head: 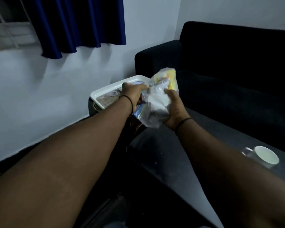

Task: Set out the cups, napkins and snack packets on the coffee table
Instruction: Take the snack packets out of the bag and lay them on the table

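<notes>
A bundle of snack packets (161, 94) is held in the air between both hands: a yellow packet on top, a clear bag with white napkin-like material in the middle, a blue-edged packet below. My left hand (132, 94) grips its left side and my right hand (174, 111) grips its right side from underneath. The bundle hangs just right of a white tray (105, 89) on a small stand. A white cup (265, 156) with a handle stands on the dark coffee table (171, 145) at the right. The picture is blurred and dim.
A dark sofa (237, 63) fills the right background behind the coffee table. A blue curtain (77, 23) hangs over a window at the upper left. The pale wall runs along the left, with dark floor below it.
</notes>
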